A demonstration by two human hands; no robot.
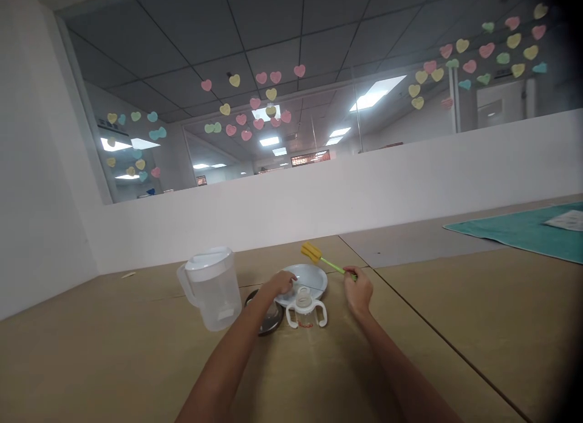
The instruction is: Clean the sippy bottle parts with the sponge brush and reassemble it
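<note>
- A white wall (319,195) is running behind the table (478,314), and above it a wide window (328,40) is carrying heart-shaped notes (275,77).
- On the far right, a green cloth (514,227) is lying flat with a paper (567,220) resting on it.
- The right hand (359,288) is closing around the lower end of the brush (334,265), pinching its green handle and holding it up.
- The brush is pointing away from that hand, its long axis slanting forward and to the left, so the yellow head is hanging near the far rim of the dish (322,278).
- The left hand (283,282) is reaching over the dish with its fingers partly curled; whether they are touching or pinching anything, one cannot tell.
- The bottle (305,304) is standing upright between the two hands, just in front of the dish, its mouth facing up and its two white handles spreading sideways; the left hand is nearer to it.
- The brush head is thus lying beyond the bottle.
- A dark lid (272,321) is sitting partly behind the left forearm, and a pitcher (216,298) is standing farther left.
</note>
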